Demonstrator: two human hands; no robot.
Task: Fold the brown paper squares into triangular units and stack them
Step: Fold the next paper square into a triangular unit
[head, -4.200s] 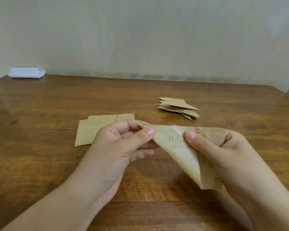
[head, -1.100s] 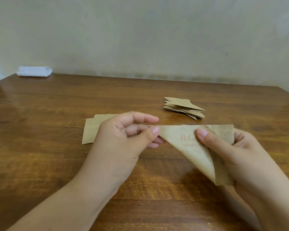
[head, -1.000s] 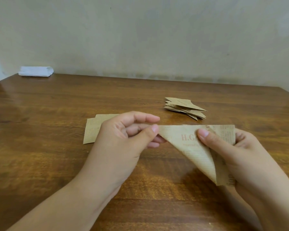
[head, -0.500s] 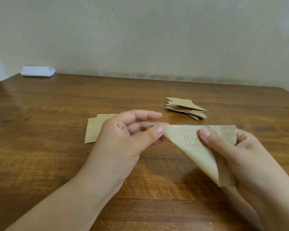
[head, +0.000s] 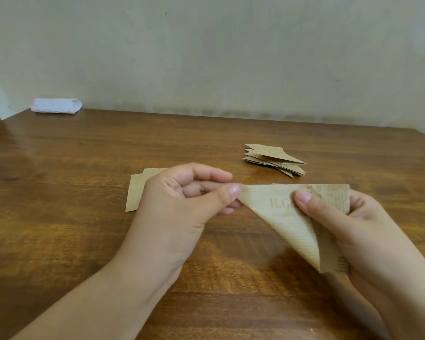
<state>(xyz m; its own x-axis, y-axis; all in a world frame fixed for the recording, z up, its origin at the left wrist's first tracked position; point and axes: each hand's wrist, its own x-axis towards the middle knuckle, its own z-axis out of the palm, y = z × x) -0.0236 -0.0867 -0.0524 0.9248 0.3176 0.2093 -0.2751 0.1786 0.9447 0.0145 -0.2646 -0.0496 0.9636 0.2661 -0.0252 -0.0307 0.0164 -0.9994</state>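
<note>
- Upper left of the frame: a white bundle (head: pixel 56 105) is seen lying on the table (head: pixel 59 241), well apart from the work.
- Left of centre: flat squares (head: pixel 136 195) are left waiting on the wood, partly hidden behind the left hand (head: pixel 179 212).
- The left hand is curled, and the left tip of the sheet (head: pixel 287 217) is pinched between thumb and fingers; nothing else is held.
- Centre: the sheet is held up off the table, already folded into a triangle, long edge on top, point hanging toward the lower right.
- Right of centre: the sheet's right side is gripped by the right hand (head: pixel 353 231), thumb pressed on the printed face, fingers curled behind; the two layers near the lower point are seen gaping slightly.
- Above the sheet, upper right of centre: the stack (head: pixel 274 159) of finished units is seen resting on the table, clear of both hands.
- Step in hand, as judged: a diagonal fold is being tightened, with the unit not yet finished.
- Next move, as judged: the loose layers need to be squared up and the crease run flat before any further fold; a slip at the pinched tip would leave the edges misaligned.
- Much of the task looks left, given the unfolded squares.
</note>
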